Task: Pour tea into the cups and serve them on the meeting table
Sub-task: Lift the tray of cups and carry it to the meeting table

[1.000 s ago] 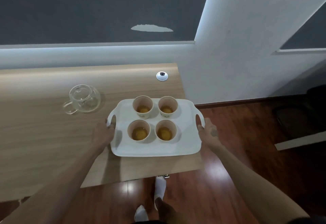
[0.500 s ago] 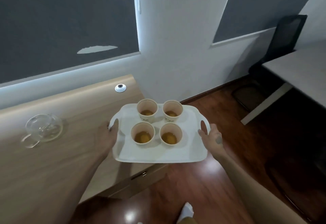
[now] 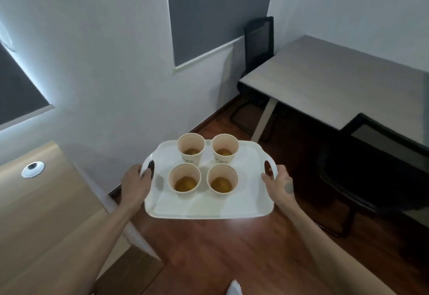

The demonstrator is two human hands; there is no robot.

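A white tray point(image 3: 209, 206) is held level in the air over the wooden floor. On it stand several beige paper cups point(image 3: 184, 178), each with amber tea at the bottom. My left hand point(image 3: 135, 184) grips the tray's left handle, and my right hand point(image 3: 279, 184) grips its right handle. The pale grey meeting table point(image 3: 325, 78) stands ahead to the right, well apart from the tray.
The light wooden counter point(image 3: 34, 213) with a round cable grommet point(image 3: 33, 168) lies at my left. Black mesh chairs point(image 3: 258, 41) stand behind the meeting table and at its near side point(image 3: 376, 162). White wall ahead; red-brown floor point(image 3: 220, 255) below.
The tray has left the counter and swung right with my view; the glass teapot has dropped out of sight, and the meeting table and chairs have come into view.
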